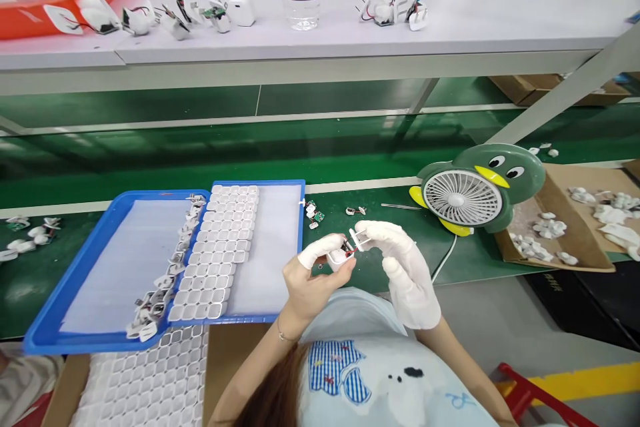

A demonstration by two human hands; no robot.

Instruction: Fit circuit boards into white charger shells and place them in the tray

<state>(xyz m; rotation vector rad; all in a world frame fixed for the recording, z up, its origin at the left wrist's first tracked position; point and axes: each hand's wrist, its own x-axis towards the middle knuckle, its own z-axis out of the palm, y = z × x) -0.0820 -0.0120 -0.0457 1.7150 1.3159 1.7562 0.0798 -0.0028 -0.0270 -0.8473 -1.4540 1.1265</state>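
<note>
"Green worktop [335, 203], white shelf [325, 45] above it, two blue trays side by side. Where is the piece being handled?"

"Near the front edge of the worktop, before the person's chest. The left hand [311, 283] closes a thumb and a covered fingertip on a small white housing [338, 264]. The gloved right hand [407, 277] pinches a flat white piece [357, 239] just beside it."

"What lies between them?"

"Red and dark wiring [349, 250], and I'd judge that the weak spot. If the hands draw apart too far, a thin lead could tear from its joint; pressed together carelessly, it could be nipped at the housing's rim."

"And the grips?"

"Both are closed, but only by the fingertips. The glove's fabric could blunt the feel or snag a lead, and a slip would drop the parts."

"Anything nearby to mind?"

"Wired parts [150, 310] crowd the inner edge of the left tray [120, 260]; lifting one could tangle its neighbours. White cases [215, 240] stand close-packed in the right tray [275, 247], so a bump could shift a whole row. I can't tell whether the green fan [525, 180] is running; if so, it could stir light pieces."
</note>
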